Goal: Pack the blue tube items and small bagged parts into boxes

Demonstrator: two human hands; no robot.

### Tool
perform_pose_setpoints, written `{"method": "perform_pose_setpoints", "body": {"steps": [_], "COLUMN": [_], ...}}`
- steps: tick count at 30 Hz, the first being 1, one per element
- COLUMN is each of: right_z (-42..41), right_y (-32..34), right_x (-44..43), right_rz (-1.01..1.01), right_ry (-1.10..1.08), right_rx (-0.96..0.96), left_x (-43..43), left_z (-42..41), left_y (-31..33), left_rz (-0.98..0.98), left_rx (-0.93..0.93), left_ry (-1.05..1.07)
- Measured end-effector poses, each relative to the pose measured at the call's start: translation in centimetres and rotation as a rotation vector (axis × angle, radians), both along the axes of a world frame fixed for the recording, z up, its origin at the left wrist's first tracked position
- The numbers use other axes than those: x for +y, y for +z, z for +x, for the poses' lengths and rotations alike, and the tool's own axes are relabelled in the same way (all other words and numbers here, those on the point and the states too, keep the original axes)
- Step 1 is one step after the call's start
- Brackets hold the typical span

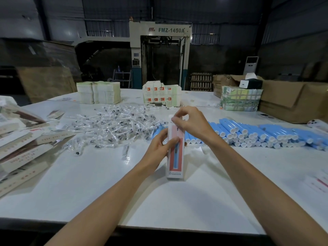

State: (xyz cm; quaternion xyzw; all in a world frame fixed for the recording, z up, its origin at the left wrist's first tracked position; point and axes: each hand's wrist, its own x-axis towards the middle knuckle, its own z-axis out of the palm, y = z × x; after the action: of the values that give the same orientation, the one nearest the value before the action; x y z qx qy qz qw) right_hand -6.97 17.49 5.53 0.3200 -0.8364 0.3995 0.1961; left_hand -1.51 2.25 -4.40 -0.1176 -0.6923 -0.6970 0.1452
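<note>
A tall narrow white and red box (pixel 175 164) stands upright on the white table (pixel 159 201), its bottom end touching the top. My left hand (pixel 160 145) grips it around the middle. My right hand (pixel 188 121) pinches the flap at its top end. A heap of blue tubes with white caps (pixel 252 133) lies to the right. A spread of small clear bagged parts (pixel 110 126) covers the table to the left, behind the box.
Filled boxes (pixel 23 153) are piled at the left edge. Stacks of flat cartons (pixel 99 92) (pixel 162 94) stand at the far side, with a wrapped bundle (pixel 240 98) and brown cardboard boxes (pixel 291 100) at the right. Another flat box (pixel 317 183) lies at the right edge.
</note>
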Motion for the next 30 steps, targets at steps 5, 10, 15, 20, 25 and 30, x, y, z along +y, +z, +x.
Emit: {"method": "perform_pose_setpoints", "body": {"steps": [5, 10, 15, 20, 25, 30], "right_z": [-0.2, 0.1, 0.4, 0.6, 0.5, 0.6], "right_y": [-1.9, -5.8, -8.3, -8.6, -8.3, -8.2], "right_x": [1.1, 1.8, 1.4, 0.6, 1.0, 1.1], "right_rz": [-0.016, -0.380, -0.385, -0.340, -0.337, -0.352], "right_ry": [0.061, 0.036, 0.192, 0.230, 0.262, 0.309], "right_rx": [-0.013, -0.126, -0.248, -0.204, -0.215, -0.223], "left_x": [-0.2, -0.5, -0.4, -0.9, -1.3, -1.6], "left_z": [0.1, 0.3, 0.4, 0.3, 0.4, 0.6], "left_y": [-0.1, -0.1, 0.2, 0.1, 0.4, 0.9], "left_rz": [-0.021, -0.031, 0.045, -0.025, -0.128, -0.206], "left_rx": [0.010, 0.033, 0.047, 0.112, 0.127, 0.154], "left_ry": [0.047, 0.093, 0.145, 0.149, 0.153, 0.182]}}
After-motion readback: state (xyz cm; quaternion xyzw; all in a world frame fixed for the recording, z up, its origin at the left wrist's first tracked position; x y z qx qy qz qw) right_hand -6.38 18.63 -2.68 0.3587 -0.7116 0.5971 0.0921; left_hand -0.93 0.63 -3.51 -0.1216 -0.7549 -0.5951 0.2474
